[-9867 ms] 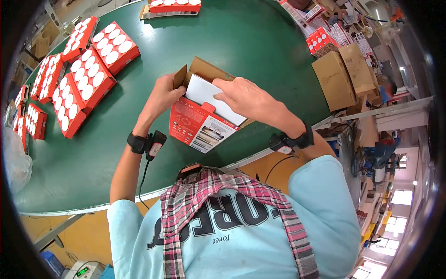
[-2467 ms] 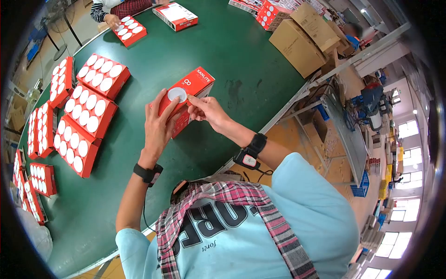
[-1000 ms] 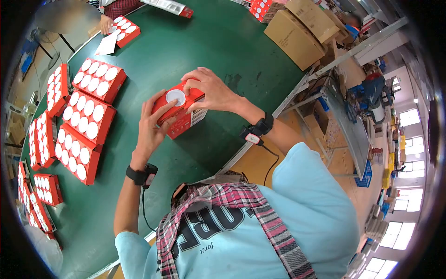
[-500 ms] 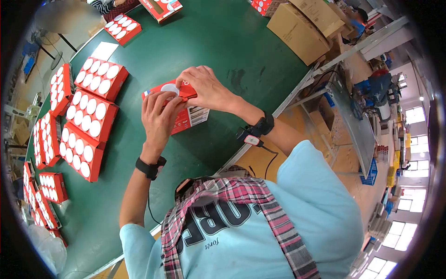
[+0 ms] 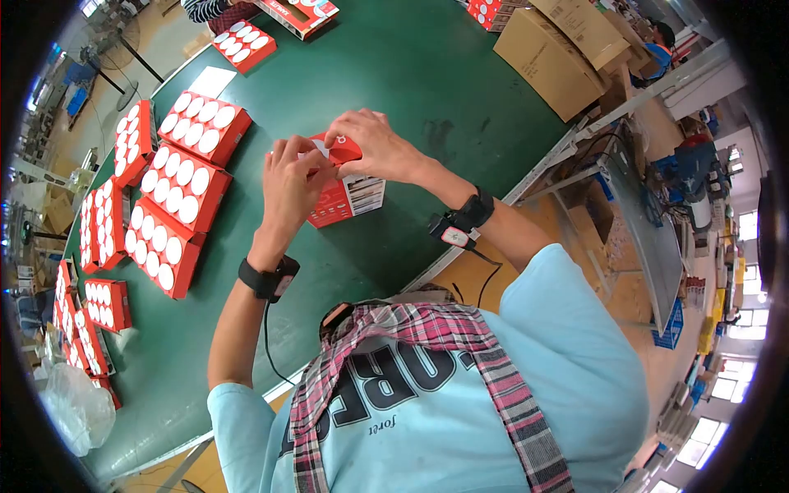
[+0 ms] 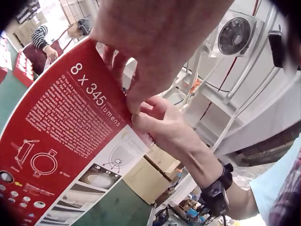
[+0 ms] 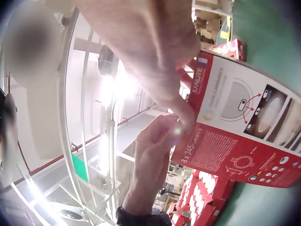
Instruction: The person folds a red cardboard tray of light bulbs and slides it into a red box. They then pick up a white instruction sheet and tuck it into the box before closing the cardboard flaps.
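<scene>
A red and white printed carton (image 5: 345, 204) stands on the green table before the person, its lid folded over the top. The left hand (image 5: 288, 187) has its fingers bent over the lid's near edge and pinches the red card there. From the other side the right hand (image 5: 380, 149) grips the same edge, thumb low and fingers over the lid. Both thumbs nearly meet at the edge in the left wrist view, above the carton's printed face (image 6: 61, 110). In the right wrist view the hands cover the lid's front seam beside the carton's side panel (image 7: 235, 136).
Several red boxes with white discs (image 5: 185, 185) line the table's left side, near a white sheet (image 5: 212, 82). Brown cartons (image 5: 542, 66) stand at the far right edge. Another person's striped sleeve (image 5: 204, 10) shows by a red box (image 5: 300, 15) opposite. A plastic bag (image 5: 78, 411) lies lower left.
The carton, open with white card showing at first, now has its lid down. The hands have shifted from the lid's top to its near edge. Across the table, a white sheet was laid down.
</scene>
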`<state>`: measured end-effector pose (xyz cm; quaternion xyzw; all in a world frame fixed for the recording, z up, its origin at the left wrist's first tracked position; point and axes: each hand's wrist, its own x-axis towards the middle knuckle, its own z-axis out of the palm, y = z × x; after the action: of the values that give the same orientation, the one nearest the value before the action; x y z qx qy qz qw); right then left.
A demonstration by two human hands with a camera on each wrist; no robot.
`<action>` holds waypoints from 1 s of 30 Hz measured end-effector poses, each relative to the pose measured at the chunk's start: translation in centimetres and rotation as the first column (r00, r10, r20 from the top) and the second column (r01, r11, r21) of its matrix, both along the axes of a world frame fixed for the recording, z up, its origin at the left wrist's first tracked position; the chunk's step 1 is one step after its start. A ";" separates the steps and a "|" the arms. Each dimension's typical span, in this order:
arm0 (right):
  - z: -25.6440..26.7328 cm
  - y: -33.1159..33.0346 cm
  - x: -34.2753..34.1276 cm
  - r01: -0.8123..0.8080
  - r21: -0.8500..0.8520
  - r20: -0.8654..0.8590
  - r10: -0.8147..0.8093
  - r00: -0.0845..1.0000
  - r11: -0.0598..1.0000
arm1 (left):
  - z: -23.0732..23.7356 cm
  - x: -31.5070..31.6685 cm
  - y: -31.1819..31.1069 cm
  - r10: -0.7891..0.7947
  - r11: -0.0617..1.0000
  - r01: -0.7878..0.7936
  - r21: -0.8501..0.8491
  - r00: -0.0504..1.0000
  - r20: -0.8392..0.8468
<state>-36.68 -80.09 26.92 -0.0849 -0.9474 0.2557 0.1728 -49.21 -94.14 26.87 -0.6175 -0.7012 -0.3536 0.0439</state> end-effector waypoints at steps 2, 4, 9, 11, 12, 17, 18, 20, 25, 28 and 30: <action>0.1 -0.2 0.0 0.011 -0.013 0.031 -0.010 0.999 1.000 | -0.3 0.6 -0.7 0.008 0.999 -0.003 0.048 0.995 -0.101; 0.0 -0.3 0.0 0.021 -0.006 0.040 -0.021 0.999 1.000 | -0.6 0.7 -0.5 0.028 0.998 -0.023 0.056 0.995 -0.101; 0.3 0.8 -1.1 0.023 0.024 0.089 -0.025 0.996 0.999 | 0.6 -2.0 1.0 -0.013 0.976 0.048 -0.212 0.987 0.163; -0.1 1.3 -1.2 0.006 0.058 0.021 -0.007 1.000 0.998 | 0.6 -2.0 1.3 -0.002 0.988 0.027 -0.153 0.987 0.162; -0.2 1.5 -1.2 0.004 0.074 -0.015 -0.003 1.000 0.997 | 0.5 -2.1 1.2 -0.004 0.998 0.005 -0.058 1.000 0.021; -0.9 1.1 -1.0 0.083 0.053 -0.039 -0.081 0.996 0.995 | 0.2 -1.8 1.4 0.091 0.952 -0.090 -0.294 0.996 -0.010; -0.9 1.2 -1.1 0.093 0.052 -0.057 -0.090 0.994 0.994 | -0.1 -1.9 1.4 0.072 0.959 -0.101 -0.266 0.990 -0.119; -1.3 1.4 -1.3 0.099 0.083 -0.045 -0.096 0.994 0.992 | -1.0 -2.7 1.4 0.037 0.978 -0.053 -0.200 0.996 -0.081; -0.3 3.4 -0.9 0.146 0.053 -0.012 -0.145 0.989 0.988 | 0.4 -2.8 -0.9 0.064 0.998 -0.066 -0.017 0.993 -0.095; -2.5 8.5 0.6 0.338 -0.095 -0.133 -0.348 0.928 0.936 | -1.9 -4.6 -4.0 0.146 0.989 -0.145 -0.029 0.989 0.012; -5.2 13.2 3.2 0.506 -0.284 -0.178 -0.563 0.807 0.815 | -5.1 -5.9 -6.5 0.192 0.980 -0.175 -0.099 0.957 0.215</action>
<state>-33.45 -66.93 21.70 -0.3349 -0.8195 0.3094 0.3472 -55.09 -100.63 21.80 -0.5073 -0.7694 -0.3873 -0.0273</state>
